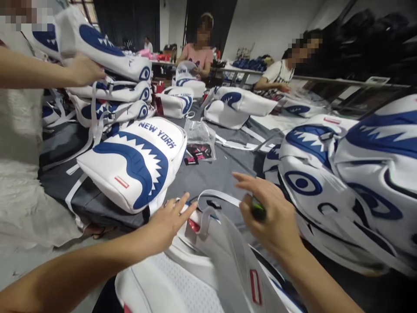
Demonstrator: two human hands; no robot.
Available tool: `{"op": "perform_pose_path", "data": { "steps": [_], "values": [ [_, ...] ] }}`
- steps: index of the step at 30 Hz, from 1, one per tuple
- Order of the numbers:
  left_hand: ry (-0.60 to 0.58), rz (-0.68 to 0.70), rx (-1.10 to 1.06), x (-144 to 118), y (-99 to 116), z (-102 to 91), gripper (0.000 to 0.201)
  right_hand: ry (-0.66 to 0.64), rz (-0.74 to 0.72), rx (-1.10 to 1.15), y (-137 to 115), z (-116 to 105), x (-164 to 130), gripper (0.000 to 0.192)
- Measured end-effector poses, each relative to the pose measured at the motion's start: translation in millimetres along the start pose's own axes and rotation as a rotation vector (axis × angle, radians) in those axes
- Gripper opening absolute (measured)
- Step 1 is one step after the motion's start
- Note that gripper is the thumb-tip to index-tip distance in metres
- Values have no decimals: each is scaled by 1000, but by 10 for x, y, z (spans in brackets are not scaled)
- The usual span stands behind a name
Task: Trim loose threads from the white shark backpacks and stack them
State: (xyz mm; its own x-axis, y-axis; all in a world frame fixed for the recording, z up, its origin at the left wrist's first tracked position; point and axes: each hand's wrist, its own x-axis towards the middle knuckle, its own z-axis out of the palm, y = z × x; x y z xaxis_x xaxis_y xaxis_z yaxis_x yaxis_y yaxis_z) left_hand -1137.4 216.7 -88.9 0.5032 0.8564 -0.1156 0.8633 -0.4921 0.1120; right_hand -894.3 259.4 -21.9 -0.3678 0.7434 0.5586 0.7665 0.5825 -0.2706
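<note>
White backpack point(185, 278) apparently rests on the dark workroom table point(224, 169).

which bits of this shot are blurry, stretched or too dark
Head view: the broad pale strap in the foreground looks smeared; the nearest NEW YORK bag is fairly crisp. Head view, right edge: the large bag looks stretched, probably by a wide lens; above it, the dark pile sinks into shadow.
</note>
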Motion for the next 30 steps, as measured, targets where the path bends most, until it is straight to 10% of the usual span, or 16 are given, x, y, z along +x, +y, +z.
{"op": "perform_pose_path", "data": {
  "steps": [5,11,23,30],
  "values": [
    [-141,-35,-23,113,16,-1,112,-523,-24,-449,997,1077,882,60],
    [-278,-91,-10,255,5,-29,103,-605,103,-506,1572,1820,1236,52],
    [-236,-126,61,172,46,-90,92,-762,353,-653,1748,814,-295,38],
    [-144,-112,46,87,74,-81,92,-674,180,-427,1061,1057,197,32]
  ]
}}
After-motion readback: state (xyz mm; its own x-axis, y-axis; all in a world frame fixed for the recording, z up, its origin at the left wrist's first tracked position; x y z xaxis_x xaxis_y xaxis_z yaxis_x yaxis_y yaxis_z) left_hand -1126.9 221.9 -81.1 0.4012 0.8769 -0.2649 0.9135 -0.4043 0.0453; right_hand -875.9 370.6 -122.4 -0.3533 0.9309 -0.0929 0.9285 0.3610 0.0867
